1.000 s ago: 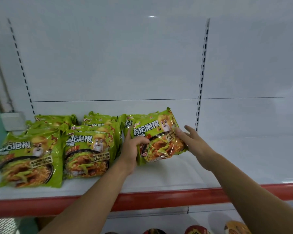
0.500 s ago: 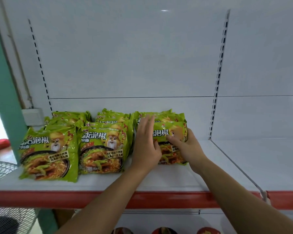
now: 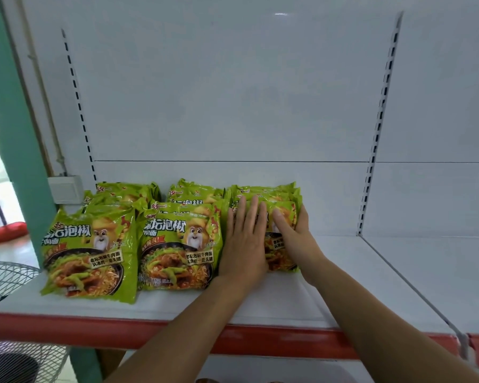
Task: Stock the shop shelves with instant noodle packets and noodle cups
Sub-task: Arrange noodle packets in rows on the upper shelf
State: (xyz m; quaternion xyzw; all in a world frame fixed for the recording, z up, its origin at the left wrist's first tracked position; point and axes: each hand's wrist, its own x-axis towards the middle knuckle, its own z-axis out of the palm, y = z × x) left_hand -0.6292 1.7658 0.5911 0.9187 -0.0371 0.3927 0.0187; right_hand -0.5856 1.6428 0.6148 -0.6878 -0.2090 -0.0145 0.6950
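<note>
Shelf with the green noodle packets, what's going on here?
A person is stocking the white shelf with green instant noodle packets. Both hands are on the front packet of the right-hand row. The left hand lies flat on its face, and the right hand grips its right edge, apparently settling it into line. The left row and the middle row of the same packets lie beside it.
</note>
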